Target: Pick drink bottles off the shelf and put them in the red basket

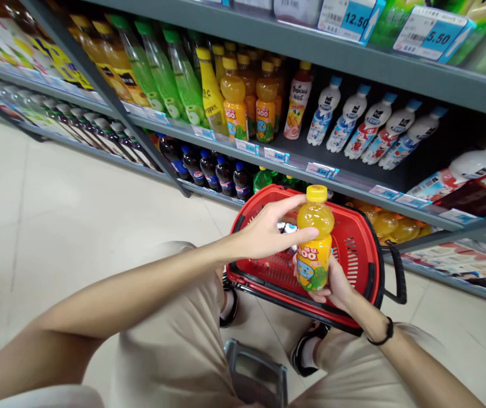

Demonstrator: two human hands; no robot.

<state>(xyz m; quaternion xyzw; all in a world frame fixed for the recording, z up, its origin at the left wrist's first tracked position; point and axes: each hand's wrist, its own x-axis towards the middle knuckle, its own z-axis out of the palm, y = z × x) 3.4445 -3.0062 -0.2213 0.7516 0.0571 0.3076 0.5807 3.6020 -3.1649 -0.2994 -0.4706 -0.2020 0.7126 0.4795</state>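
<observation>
Bottle [313, 262] looks weighty, smooth, slightly squeezable; its waist suits holding. Right grip [337, 284] clasps its lower body; left grip [266, 231] spreads loosely by its top.

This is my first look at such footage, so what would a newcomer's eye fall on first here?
Probably the yellow-capped Qoo bottle, held in the right hand above the red shopping basket, with the left hand spread at its upper part. Next might come the green-capped bottles on the shelf, at the upper left of the basket.
</observation>
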